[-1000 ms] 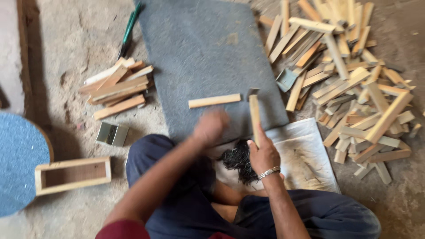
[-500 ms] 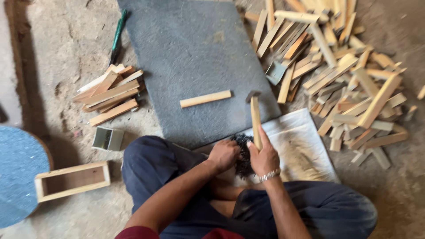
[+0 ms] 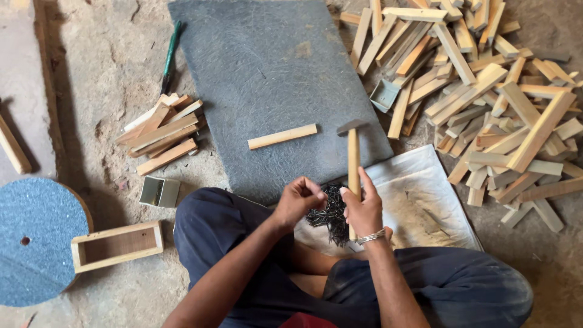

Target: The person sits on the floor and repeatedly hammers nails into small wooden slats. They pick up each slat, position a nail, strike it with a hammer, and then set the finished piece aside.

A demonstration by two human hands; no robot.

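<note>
Gripping hammer (image 3: 353,159) handle upright in right hand (image 3: 363,209) | left hand (image 3: 299,199) pinching at nail pile (image 3: 331,212), contents unclear | wooden strip (image 3: 282,136) lying crosswise on mat (image 3: 267,79), beyond left hand.

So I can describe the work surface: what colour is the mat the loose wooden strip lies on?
Dark grey mat, seen in the head view.

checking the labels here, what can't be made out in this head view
- Left hand: fingers curled over the dark nail pile; what they pinch is hidden.
- Hammer: lower handle hidden by the right hand.
- Wood pile: cut off by the top and right edges.
</note>
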